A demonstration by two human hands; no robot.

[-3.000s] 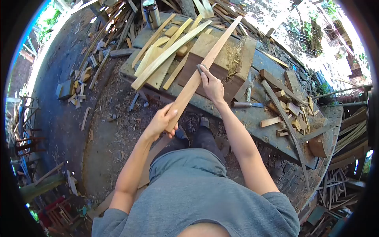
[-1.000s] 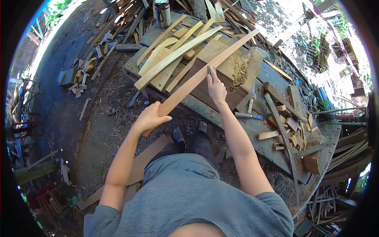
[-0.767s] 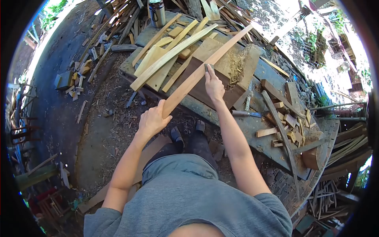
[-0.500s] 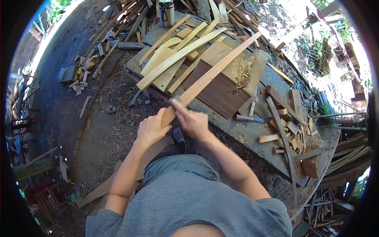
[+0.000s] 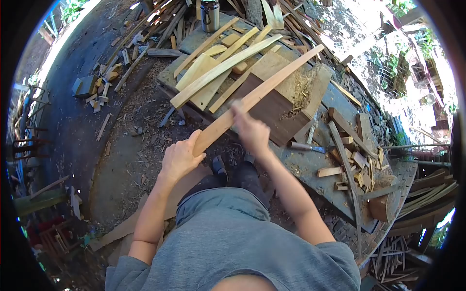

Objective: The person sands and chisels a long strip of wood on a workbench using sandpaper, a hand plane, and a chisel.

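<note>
A long, reddish wooden strip slants from near my body up across the bench, over a dark brown board. My left hand is wrapped round its near end. Farther up the strip, my right hand is closed against its right edge and smeared by motion. A small dark object shows blurred at its fingertips, too unclear to name. Beneath the strip's far part lies a pale board with wood shavings beside the strip.
Pale strips lie at the bench's left, near a metal flask. A chisel-like tool rests right of the dark board. Wood offcuts and a long bar are at the right. Scrap blocks lie on the ground.
My right hand has moved up and away along the strip. My left hand keeps its grip on the near end, slightly farther left in view.
</note>
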